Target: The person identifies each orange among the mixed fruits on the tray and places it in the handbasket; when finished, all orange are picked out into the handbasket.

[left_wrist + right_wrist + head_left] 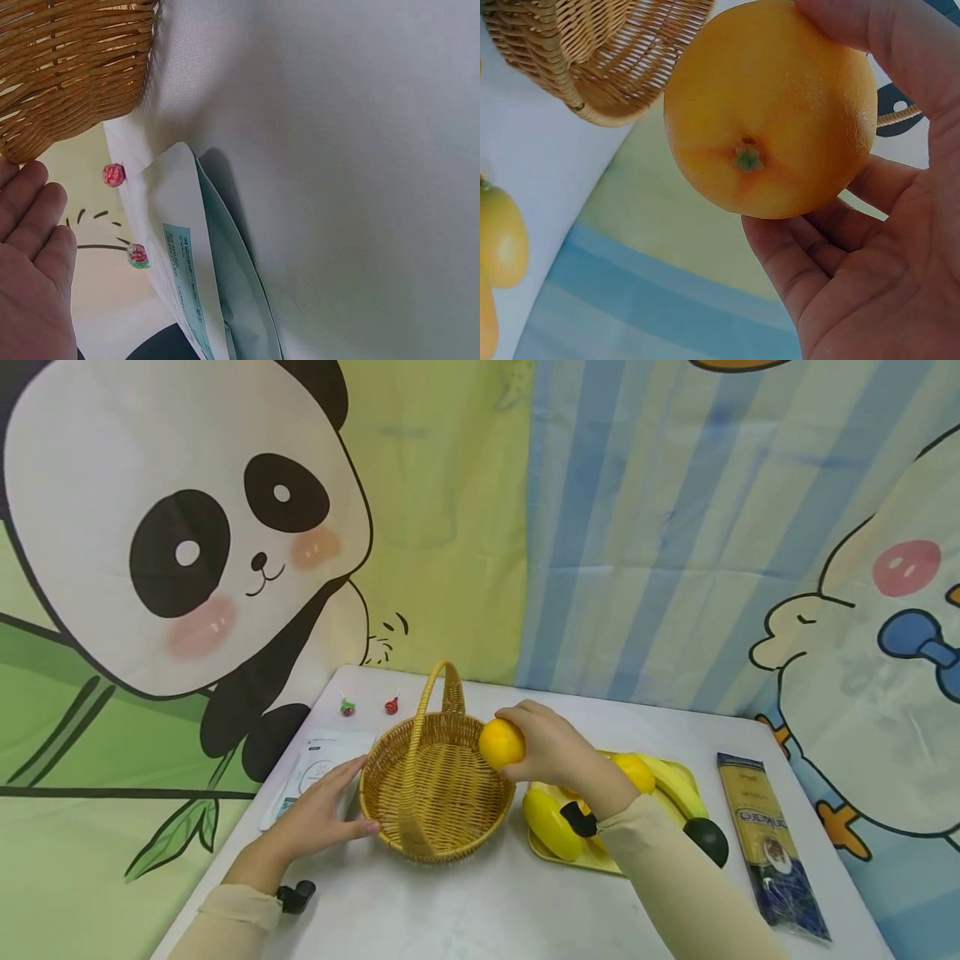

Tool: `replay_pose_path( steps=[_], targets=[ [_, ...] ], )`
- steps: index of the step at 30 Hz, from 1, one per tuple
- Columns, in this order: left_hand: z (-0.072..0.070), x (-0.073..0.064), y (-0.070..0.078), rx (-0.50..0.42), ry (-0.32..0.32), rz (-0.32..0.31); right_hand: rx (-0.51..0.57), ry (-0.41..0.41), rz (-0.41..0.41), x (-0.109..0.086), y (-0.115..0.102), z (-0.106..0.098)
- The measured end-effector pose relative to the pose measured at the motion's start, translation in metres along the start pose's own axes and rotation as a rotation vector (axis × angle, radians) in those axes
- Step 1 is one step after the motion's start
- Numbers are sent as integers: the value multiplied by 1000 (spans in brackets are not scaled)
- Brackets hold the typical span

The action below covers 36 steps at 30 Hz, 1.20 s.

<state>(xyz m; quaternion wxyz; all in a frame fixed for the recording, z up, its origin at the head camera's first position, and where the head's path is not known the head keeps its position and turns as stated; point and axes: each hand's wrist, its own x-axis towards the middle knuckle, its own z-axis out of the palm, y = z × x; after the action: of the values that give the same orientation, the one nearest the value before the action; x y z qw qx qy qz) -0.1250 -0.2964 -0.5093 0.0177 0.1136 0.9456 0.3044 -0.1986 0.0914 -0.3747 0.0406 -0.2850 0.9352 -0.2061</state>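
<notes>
A round orange [502, 744] with a green stem end is gripped between the thumb and fingers of my right hand [551, 747], held at the right rim of a wicker basket [442, 793]. In the right wrist view the orange [769, 112] fills the middle, with the basket [607, 105] behind it at upper left. My left hand [322, 810] rests at the basket's left side, its fingers extended along the rim and its thumb near the front. The left wrist view shows those fingers [34, 206] at the wicker wall. Inside, the basket's woven bottom shows bare.
Right of the basket, a yellow tray [585, 862] bears a yellow mango-like fruit [551, 825], another orange [636, 772], a banana [675, 785] and a dark green fruit [707, 841]. A gold-and-blue packet [776, 852] lies farther right. Two lollipops [392, 705] and a white packet [315, 768] lie left.
</notes>
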Motion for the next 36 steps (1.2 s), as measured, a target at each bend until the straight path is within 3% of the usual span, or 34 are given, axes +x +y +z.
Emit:
replay_pose_path(
  steps=[11, 18, 30, 36],
  targets=[
    [1, 1, -1, -12, -13, -20, 14, -28, -25, 15, -14, 7],
    [3, 2, -4, -18, -6, 6, 20, -60, -39, 28, -19, 19],
    [3, -1, 1, -21, -3, -36, -5, -116, -78, 49, -31, 39],
    [2, 0, 0, -18, 5, -14, -7, -138, -101, 57, -38, 50]
  ],
)
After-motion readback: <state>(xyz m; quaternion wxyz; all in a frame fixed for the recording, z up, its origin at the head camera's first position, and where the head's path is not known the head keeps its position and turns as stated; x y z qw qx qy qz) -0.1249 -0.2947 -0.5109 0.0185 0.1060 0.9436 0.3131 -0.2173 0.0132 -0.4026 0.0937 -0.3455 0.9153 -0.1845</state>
